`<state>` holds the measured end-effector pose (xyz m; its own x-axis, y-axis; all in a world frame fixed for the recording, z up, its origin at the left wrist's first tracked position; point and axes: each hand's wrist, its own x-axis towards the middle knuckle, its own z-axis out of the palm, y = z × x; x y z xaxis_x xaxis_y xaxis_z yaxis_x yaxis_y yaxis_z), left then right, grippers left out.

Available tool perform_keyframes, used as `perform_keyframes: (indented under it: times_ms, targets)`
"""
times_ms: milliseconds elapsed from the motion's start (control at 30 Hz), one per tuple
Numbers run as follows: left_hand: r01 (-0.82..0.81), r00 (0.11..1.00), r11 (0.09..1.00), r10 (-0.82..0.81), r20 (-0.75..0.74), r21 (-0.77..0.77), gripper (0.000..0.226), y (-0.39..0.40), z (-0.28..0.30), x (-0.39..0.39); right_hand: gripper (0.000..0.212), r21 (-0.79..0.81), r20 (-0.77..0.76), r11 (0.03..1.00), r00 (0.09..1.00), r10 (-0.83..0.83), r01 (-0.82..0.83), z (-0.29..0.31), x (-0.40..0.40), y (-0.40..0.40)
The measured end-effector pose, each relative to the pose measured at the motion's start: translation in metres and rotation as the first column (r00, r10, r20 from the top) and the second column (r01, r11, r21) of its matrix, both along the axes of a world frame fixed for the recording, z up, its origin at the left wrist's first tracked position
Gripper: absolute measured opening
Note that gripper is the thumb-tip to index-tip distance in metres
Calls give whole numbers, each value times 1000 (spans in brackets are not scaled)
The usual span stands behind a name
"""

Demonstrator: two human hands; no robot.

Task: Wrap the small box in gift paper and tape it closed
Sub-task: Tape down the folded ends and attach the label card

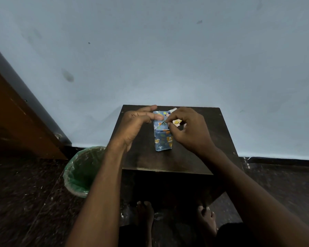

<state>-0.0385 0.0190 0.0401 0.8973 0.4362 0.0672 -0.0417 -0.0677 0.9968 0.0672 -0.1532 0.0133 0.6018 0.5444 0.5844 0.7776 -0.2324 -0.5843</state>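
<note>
A small box (163,139) wrapped in blue gift paper with cartoon bears stands upright on the dark wooden table (168,161). My left hand (137,123) steadies its upper left side, with straight fingers lying across the top fold. My right hand (187,129) pinches a flap of the gift paper (177,121) at the box's upper right, thumb and forefinger meeting at the folded seam. A white scrap of paper (173,110) shows behind the box. No tape is visible.
A bin with a green liner (82,172) stands on the floor left of the table. A brown wooden door or cabinet (16,118) is at the far left. A pale wall rises right behind the table. My feet (144,213) rest under the table's front edge.
</note>
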Motion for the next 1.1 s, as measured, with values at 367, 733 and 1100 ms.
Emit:
perform_keyframes:
  times_ms: [367, 733, 1100]
  targets:
    - [18, 994, 995, -29, -108, -103, 51, -4, -4, 2, 13, -24, 86, 1000, 996, -5, 7, 3, -3, -3]
    - [25, 993, 1000, -26, -116, -11, 43, -4, -7, -2, 22, -62, 148, 998, 989, 2, 8, 0, -4, -2]
    - [-13, 995, 952, 42, -88, 306, 33, 2, -20, 2, 27, -79, 94, 997, 995, 30, -22, -4, -2, 0]
